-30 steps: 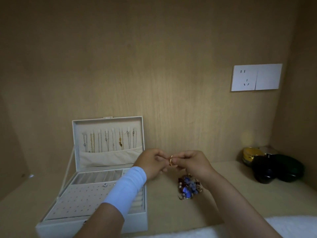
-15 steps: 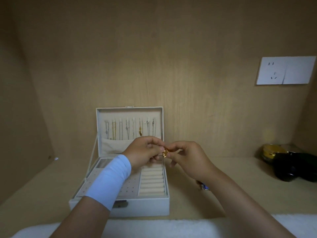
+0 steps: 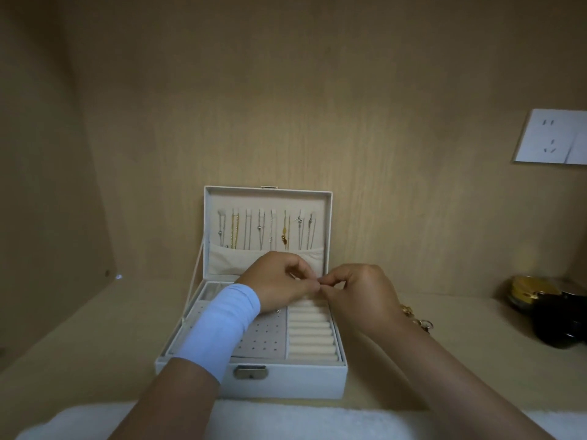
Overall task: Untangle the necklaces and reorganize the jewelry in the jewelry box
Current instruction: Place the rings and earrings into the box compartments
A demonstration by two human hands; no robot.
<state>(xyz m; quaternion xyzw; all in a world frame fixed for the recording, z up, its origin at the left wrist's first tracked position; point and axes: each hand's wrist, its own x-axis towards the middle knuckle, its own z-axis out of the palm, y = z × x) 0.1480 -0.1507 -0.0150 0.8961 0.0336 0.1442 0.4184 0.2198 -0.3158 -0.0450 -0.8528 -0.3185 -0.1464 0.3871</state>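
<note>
Head view: noted white rectangular jewelry box [image 3: 286,381] open mid-way along pale wooden surface [image 3: 95,344], thin gold and silver necklaces [image 3: 263,230] hung in a row inside upright lid. Seen above its cream ring rolls [image 3: 311,335]: left hand [image 3: 276,287] and right hand [image 3: 362,296], fingers curled, fingertips meeting in a pinch; cannot tell what, if anything, sits between. Spotted chunky gold chain links [image 3: 413,315] just beside right wrist.
</note>
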